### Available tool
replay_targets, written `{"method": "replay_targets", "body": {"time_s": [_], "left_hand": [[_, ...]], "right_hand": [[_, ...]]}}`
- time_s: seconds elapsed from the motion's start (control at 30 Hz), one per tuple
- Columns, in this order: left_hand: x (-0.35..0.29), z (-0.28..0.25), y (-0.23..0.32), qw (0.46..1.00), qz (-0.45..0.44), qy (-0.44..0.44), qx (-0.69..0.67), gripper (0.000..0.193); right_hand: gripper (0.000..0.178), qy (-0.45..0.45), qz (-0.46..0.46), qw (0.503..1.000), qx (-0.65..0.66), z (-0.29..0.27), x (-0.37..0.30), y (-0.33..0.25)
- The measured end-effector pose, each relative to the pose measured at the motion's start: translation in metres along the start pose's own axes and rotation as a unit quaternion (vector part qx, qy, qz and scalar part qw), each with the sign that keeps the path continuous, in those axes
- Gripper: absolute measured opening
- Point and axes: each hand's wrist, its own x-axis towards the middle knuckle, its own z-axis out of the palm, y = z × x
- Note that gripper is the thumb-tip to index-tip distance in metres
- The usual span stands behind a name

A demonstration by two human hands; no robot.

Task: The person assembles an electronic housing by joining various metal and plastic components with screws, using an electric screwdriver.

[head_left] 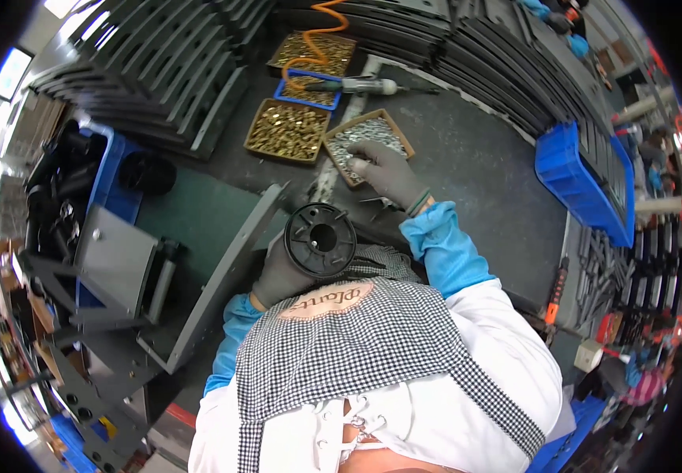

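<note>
My left hand (279,272), in a grey glove, is closed around a round black plastic part (301,243) with a hole in its middle, held upright-facing in front of my apron. My right hand (388,175), also gloved, reaches over a cardboard tray of small silver screws (378,132). Its fingertips curl together at the tray's near left side; whatever they pinch is too small to make out. Left of it stands a tray of brass-coloured fasteners (287,132).
A pneumatic screwdriver (368,86) lies behind the trays across a small blue tray (307,98), on an orange coiled hose (315,51). Grey metal panels (159,71) are stacked at back left. A metal bracket (226,268) rises beside my left arm. Blue bins (555,164) flank both sides.
</note>
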Motion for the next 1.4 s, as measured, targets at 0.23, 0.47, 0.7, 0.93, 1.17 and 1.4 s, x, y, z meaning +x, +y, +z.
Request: {"method": "replay_targets", "body": {"time_s": [0.23,0.47,0.7,0.93,1.17,1.4], "left_hand": [[0.052,0.027,-0.008,0.999,0.020,0.008,0.047,0.053],[0.048,0.022,-0.034,0.995,-0.016,0.032,-0.089,0.061],[-0.018,-0.020,0.047,0.933,0.019,0.076,-0.353,0.092],[-0.123,-0.043,0.080,0.920,0.092,0.350,-0.152,0.061],[-0.175,-0.005,0.104,0.709,0.226,0.599,-0.296,0.077],[-0.226,0.013,0.064,0.661,0.117,0.737,-0.078,0.076]], "right_hand": [[0.034,0.211,0.013,0.973,-0.089,-0.068,-0.028,0.066],[0.037,0.128,-0.090,0.971,-0.182,-0.042,0.017,0.040],[0.039,-0.057,-0.298,0.933,-0.193,0.016,0.111,-0.057],[0.049,-0.312,-0.397,0.845,-0.178,0.180,0.197,-0.160],[0.070,-0.302,-0.385,0.782,-0.386,0.336,0.245,-0.172],[0.041,-0.219,-0.430,0.763,-0.431,0.360,0.267,-0.160]]}}
